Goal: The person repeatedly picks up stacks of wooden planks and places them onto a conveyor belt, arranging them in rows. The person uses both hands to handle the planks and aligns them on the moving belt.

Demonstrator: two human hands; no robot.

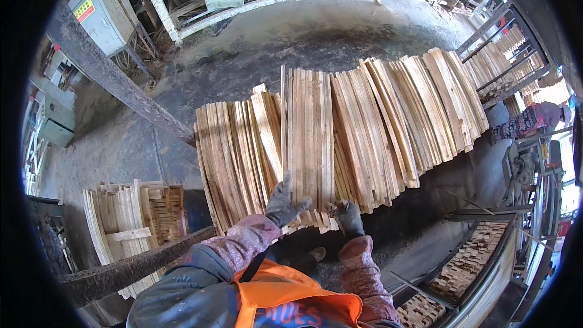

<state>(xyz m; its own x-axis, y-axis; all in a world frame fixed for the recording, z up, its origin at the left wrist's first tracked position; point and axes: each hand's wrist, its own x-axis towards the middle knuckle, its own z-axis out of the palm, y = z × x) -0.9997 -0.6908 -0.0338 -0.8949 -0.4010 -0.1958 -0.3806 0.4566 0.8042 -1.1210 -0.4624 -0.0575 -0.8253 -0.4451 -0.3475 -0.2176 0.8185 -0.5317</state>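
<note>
A row of long wooden slats (pixel 379 127) lies side by side in front of me. Between my hands, one flat group of slats (pixel 308 140) sits a little higher than its neighbours. My left hand (pixel 284 203), in a dark grey glove, rests at the near left corner of this group, fingers stretched along the wood and thumb spread. At the near right corner, my gloved right hand (pixel 348 215) has its fingers curled against the slat ends. Its fingertips are partly hidden. One lighter slat (pixel 267 130) leans askew left of the group.
Metal beams (pixel 121 79) run along the left side. More slats are stacked on a lower pile (pixel 124 231) at the left. A rack of short wood pieces (pixel 467 261) stands at the lower right. Another person (pixel 534 121) is at the far right, near machinery.
</note>
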